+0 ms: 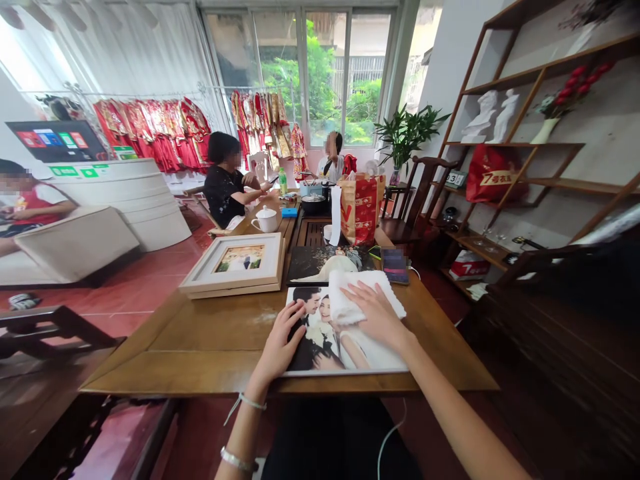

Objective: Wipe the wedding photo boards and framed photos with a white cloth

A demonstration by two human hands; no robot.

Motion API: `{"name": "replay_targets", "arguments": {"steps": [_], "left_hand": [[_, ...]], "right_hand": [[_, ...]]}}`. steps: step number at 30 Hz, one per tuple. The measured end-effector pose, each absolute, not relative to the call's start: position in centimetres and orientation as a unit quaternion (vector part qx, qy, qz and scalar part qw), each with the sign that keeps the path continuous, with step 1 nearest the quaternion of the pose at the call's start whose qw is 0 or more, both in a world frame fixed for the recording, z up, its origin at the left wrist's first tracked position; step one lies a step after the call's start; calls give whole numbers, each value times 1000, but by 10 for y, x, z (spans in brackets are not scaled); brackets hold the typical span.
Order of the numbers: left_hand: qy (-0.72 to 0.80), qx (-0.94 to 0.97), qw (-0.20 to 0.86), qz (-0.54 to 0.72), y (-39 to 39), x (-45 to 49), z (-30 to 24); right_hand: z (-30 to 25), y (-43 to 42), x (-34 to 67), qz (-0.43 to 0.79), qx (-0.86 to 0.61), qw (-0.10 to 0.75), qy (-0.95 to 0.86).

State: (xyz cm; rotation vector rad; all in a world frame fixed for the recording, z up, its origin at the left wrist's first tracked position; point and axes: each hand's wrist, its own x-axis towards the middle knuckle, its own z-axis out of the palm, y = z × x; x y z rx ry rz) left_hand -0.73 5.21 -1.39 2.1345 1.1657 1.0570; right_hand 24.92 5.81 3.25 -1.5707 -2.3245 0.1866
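A large wedding photo print (320, 340), perhaps an album cover or panel, lies flat on the wooden table in front of me. My left hand (283, 340) rests on its left side, fingers stretched out. On its upper right part lies a folded white towel (345, 303). My right hand (377, 312) is laid flat over this towel with the fingers spread, pressing on it from above. Just behind, partly covered by the towel, is a darker photo panel (305, 263). A light wooden picture frame (235, 263), stacked on another, sits to the left.
A phone (396, 267) with a cable lies right of the panels. Farther back stand a paper bag (361, 210), a lidded white cup (266, 219) and a black pot (314, 203). Two people sit around the table's far end. Wooden shelves (530, 143) rise at the right.
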Motion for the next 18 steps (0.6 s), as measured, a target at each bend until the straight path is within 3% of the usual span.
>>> {"name": "replay_targets", "arguments": {"steps": [4,10,18], "left_hand": [[427,780,239,390,53,-7,-15],[425,781,234,393,52,-7,-16],[420,785,232,391,51,-8,-14]], "right_hand": [[24,-1,252,47,-517,130,-845],[17,-72,262,47,-485,142,-861],[32,1,257,68,-556,155,-814]]}}
